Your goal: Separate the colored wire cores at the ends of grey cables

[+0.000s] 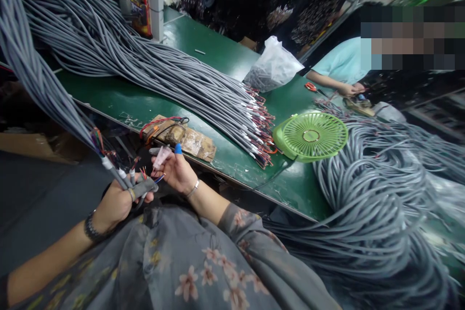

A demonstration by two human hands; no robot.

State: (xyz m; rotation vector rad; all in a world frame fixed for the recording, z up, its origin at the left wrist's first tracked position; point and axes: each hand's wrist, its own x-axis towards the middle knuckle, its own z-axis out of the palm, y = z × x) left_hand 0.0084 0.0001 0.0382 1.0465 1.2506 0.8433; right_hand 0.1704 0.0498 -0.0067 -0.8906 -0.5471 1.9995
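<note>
My left hand [118,205] is closed around several grey cables, its thumb in a worn grey cover lying across them. Stripped ends with thin coloured wires [144,173] stick out beside that thumb. White sleeves [106,162] ring the cables where the grey jacket ends. Just to the right is my right hand [178,173], with a blue cover on the thumb and a pale pinkish wrap on what looks like a finger. Its thumb stands apart from the fingers, and a few blue and white wires [160,178] reach its fingertips; I see no firm grip on them.
A thick bundle of grey cables [174,75] crosses the green table [218,51]. Near the edge lies a taped wooden block [196,144]. A green fan [311,135], a plastic bag [274,65] and coiled cables [366,203] are to the right. A co-worker's hand [348,90] works beyond.
</note>
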